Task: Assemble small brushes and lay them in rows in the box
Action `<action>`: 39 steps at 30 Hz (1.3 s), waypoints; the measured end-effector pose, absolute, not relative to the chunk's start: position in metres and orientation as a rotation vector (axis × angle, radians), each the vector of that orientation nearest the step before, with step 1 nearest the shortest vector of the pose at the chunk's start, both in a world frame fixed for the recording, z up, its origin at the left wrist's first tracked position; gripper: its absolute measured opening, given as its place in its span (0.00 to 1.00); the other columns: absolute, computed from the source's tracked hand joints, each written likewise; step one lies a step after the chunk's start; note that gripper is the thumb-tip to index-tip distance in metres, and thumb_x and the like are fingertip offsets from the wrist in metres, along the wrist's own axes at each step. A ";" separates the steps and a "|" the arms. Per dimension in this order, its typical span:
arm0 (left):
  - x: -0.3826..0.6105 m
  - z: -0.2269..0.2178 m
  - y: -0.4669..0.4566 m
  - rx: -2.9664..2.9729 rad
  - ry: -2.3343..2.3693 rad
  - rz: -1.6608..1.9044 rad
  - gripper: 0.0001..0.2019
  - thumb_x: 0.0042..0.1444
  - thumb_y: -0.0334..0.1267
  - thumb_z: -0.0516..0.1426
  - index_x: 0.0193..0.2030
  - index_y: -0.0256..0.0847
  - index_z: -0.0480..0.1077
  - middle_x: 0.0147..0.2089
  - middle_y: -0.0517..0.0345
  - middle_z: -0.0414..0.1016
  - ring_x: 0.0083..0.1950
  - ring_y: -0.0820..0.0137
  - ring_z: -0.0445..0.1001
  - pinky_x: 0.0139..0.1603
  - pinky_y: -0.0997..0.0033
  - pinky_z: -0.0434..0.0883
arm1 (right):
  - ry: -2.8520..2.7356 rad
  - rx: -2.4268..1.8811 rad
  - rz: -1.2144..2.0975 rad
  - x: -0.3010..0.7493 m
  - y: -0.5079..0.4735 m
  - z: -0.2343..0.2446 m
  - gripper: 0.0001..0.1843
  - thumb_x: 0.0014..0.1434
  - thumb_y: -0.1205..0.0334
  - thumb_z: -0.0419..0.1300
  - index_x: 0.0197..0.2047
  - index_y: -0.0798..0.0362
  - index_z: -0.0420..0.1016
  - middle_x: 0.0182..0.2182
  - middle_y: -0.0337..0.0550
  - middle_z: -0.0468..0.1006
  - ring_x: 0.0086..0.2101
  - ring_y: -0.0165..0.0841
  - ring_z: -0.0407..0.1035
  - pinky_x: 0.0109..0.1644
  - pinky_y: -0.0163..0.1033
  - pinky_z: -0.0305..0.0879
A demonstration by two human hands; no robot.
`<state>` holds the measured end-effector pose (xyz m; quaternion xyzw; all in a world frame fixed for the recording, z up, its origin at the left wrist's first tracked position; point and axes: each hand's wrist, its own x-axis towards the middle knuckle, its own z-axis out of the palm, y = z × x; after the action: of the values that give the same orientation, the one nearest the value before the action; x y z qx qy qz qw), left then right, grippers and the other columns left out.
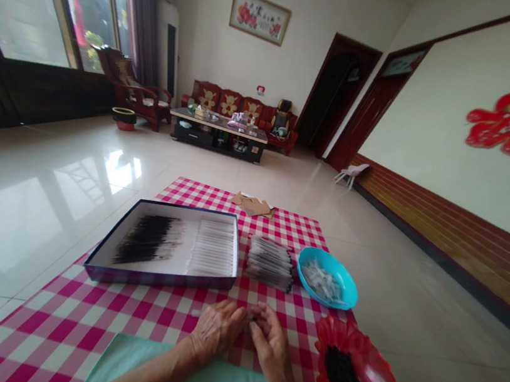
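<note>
On the checked cloth (67, 332), both hands meet over a tiny item (253, 319).

The right hand's (271, 348) fingers (261, 311) pinch the item, too small to identify, while the left hand's (216, 331) fingers curl against it, though whether they grip it cannot be told. A slackened pinch could drop it among the busy checks, where it would be hard to spot. A careless reach could snag the stack of sticks (270, 263), tip the blue bowl (342, 279), or catch the red dish (335, 360) and spill its dark pile (343, 375). A bump could also jolt the open box (159, 280).
</note>
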<state>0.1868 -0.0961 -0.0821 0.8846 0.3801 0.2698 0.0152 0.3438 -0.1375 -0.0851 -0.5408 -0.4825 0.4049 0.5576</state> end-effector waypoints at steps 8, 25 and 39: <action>0.186 -0.082 -0.098 2.767 1.176 0.846 0.07 0.62 0.35 0.50 0.32 0.44 0.63 0.27 0.61 0.68 0.29 0.70 0.65 0.28 0.70 0.54 | -1.178 -1.467 0.861 0.341 -0.135 -0.080 0.19 0.56 0.47 0.56 0.38 0.54 0.77 0.26 0.43 0.79 0.25 0.35 0.73 0.26 0.34 0.69; 0.186 -0.077 -0.098 2.741 1.196 0.876 0.09 0.62 0.37 0.49 0.32 0.43 0.64 0.27 0.60 0.69 0.29 0.71 0.67 0.29 0.73 0.58 | -1.405 -1.611 0.083 0.387 -0.159 -0.020 0.13 0.57 0.55 0.53 0.40 0.51 0.73 0.36 0.48 0.78 0.37 0.39 0.73 0.41 0.40 0.70; 0.187 -0.074 -0.096 2.737 1.093 0.921 0.07 0.63 0.34 0.47 0.38 0.42 0.66 0.28 0.59 0.68 0.31 0.70 0.66 0.30 0.72 0.60 | -1.469 -1.808 -0.122 0.429 -0.177 -0.021 0.14 0.55 0.53 0.52 0.36 0.51 0.76 0.36 0.49 0.79 0.35 0.40 0.74 0.37 0.42 0.71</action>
<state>0.1866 -0.0956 -0.0738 0.8861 0.3538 0.2983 0.0271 0.4289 -0.1772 -0.0208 -0.7127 -0.5788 -0.0481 0.3934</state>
